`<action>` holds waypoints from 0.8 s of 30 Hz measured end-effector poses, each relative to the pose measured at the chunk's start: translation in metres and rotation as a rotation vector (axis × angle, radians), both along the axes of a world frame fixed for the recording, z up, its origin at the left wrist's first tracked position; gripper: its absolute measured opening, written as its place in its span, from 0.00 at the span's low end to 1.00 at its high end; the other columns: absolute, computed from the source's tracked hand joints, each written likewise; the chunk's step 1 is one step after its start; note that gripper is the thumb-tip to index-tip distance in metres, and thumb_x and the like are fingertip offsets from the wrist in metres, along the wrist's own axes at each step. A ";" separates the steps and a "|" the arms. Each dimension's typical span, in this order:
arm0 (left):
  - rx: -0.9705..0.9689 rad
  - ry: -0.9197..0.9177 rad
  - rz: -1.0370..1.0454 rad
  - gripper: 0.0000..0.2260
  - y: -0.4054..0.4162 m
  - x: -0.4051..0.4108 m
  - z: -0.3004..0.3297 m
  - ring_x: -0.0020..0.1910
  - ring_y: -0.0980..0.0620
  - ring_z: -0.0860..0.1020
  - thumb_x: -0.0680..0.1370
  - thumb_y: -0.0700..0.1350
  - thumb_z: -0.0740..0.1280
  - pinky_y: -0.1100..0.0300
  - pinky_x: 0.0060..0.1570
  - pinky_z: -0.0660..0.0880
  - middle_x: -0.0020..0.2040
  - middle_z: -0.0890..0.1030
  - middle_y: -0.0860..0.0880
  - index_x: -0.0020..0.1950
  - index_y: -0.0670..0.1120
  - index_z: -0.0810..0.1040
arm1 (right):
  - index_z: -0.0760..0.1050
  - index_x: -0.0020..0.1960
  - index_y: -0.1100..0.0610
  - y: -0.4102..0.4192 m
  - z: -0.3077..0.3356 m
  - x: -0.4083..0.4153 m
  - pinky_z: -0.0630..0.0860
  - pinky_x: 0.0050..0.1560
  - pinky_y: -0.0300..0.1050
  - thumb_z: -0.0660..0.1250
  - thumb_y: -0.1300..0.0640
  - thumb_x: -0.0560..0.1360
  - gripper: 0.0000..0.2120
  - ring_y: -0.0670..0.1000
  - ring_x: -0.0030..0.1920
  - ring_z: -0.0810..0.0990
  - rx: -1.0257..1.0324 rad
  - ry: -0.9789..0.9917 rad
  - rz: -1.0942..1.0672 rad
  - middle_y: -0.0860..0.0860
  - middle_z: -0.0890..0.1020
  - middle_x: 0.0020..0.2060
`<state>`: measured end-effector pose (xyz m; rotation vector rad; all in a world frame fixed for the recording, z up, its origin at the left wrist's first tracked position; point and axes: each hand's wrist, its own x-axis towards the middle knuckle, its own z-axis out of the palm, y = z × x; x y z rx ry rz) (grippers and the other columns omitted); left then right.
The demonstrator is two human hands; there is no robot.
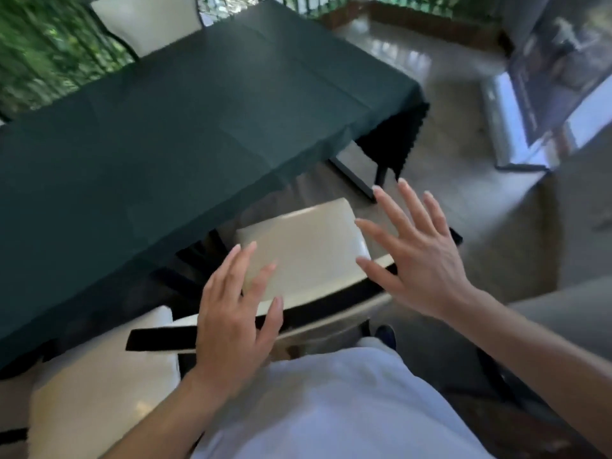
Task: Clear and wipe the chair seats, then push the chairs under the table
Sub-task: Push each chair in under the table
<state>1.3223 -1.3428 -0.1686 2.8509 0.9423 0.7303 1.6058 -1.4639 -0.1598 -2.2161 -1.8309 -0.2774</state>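
A chair with a cream seat (308,240) and a black backrest bar (334,298) stands right in front of me, its seat partly under the table edge. The table (185,127) wears a dark green cloth. My left hand (235,313) hovers over the backrest with fingers spread and holds nothing. Above the chair's right side, my right hand (414,256) is spread wide and also empty. The seat looks bare. A second cream chair (99,382) stands at my lower left, and a third (149,21) at the table's far side.
Glossy floor (463,180) opens to the right of the table. A glass-fronted cabinet or door (546,94) stands at the far right. Green plants behind a railing (43,51) line the back. A grey surface (563,313) edges in at the right.
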 end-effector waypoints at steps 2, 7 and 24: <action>0.020 -0.062 -0.108 0.18 0.006 -0.012 0.000 0.79 0.41 0.65 0.85 0.51 0.60 0.41 0.73 0.67 0.78 0.69 0.42 0.71 0.44 0.78 | 0.74 0.73 0.46 0.006 -0.008 -0.031 0.49 0.80 0.67 0.52 0.34 0.83 0.26 0.59 0.84 0.47 0.108 0.027 -0.029 0.53 0.59 0.82; 0.037 -0.088 -0.240 0.18 0.011 -0.026 0.000 0.79 0.39 0.64 0.83 0.49 0.64 0.40 0.74 0.66 0.78 0.68 0.39 0.71 0.43 0.77 | 0.79 0.69 0.48 0.008 -0.027 -0.077 0.57 0.76 0.72 0.58 0.45 0.85 0.19 0.64 0.81 0.57 0.302 -0.046 -0.085 0.54 0.65 0.80; 0.270 0.002 0.075 0.20 0.005 -0.076 -0.053 0.75 0.41 0.69 0.85 0.58 0.57 0.41 0.75 0.60 0.75 0.72 0.46 0.75 0.52 0.71 | 0.80 0.64 0.49 0.002 -0.067 -0.098 0.62 0.74 0.68 0.62 0.37 0.81 0.21 0.59 0.78 0.66 0.501 -0.018 -0.102 0.53 0.76 0.71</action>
